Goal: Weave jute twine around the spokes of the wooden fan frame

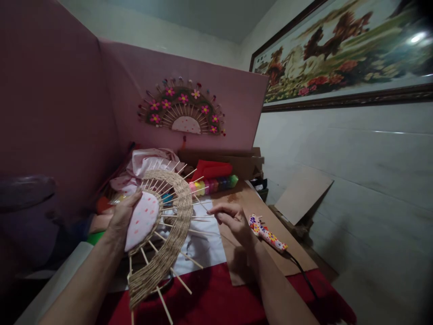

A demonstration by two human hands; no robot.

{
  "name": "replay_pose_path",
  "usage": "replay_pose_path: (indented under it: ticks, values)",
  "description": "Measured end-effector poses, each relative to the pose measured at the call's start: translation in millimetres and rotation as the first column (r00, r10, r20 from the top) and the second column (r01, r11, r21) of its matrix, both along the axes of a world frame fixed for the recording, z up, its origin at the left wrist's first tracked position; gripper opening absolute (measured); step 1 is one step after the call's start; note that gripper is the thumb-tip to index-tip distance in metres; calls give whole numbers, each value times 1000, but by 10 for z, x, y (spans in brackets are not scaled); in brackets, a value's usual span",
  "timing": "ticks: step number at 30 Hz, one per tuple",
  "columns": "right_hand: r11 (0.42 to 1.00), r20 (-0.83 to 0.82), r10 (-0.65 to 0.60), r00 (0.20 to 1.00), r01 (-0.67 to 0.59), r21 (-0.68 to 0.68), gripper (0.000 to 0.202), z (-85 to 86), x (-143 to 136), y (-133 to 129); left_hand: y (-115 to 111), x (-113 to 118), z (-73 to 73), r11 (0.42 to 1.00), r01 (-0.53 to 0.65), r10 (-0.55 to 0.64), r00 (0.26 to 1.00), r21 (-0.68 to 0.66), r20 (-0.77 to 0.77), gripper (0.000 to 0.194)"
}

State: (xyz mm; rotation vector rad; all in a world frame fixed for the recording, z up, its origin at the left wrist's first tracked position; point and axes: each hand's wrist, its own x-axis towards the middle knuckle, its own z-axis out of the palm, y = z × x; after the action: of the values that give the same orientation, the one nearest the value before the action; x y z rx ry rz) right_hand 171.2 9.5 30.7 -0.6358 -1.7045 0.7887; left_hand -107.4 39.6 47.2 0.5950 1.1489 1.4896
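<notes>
My left hand [123,214] grips a half-round fan frame by its pale, red-spotted half-disc [145,219], thumb on the front face. Thin wooden sticks [181,280] radiate from the half-disc, and a wide band of brown twine [181,221] is woven through them. Their tips stick out past the band's outer edge. To the right of the band, my right hand [233,219] is closed in a pinch on a thin strand, seemingly twine, that runs from the band's edge to the fingertips. The fingers hide the strand's end.
A flower-patterned glue gun [269,234] with a black cord lies on a cardboard sheet [233,266] at right. Behind the frame are pink cloth [152,158], a red folded piece [213,169] and a multicoloured row [223,183]. A finished flowered fan [184,108] hangs on the pink panel.
</notes>
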Motion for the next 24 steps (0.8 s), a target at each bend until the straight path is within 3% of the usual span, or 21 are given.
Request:
replay_pose_path:
  ticks: [4, 8, 14, 24]
  values:
    - [990, -76, 83, 994, -91, -109, 25, -25, -29, 17, -34, 11, -4, 998, 60, -60, 996, -8, 60, 22]
    - [989, 16, 133, 991, -132, -60, 26, -75, -107, 14, -21, 26, -10, 998, 56, -56, 996, -8, 70, 21]
    - [995, 27, 100, 995, -100, -15, 21, -146, -191, 29, -20, 49, -7, 999, 23, -26, 998, 41, 64, 15]
    - [996, 84, 90, 992, -89, -16, 23, -145, -147, 40, -19, 67, 19, 982, -169, 166, 985, 85, 42, 9]
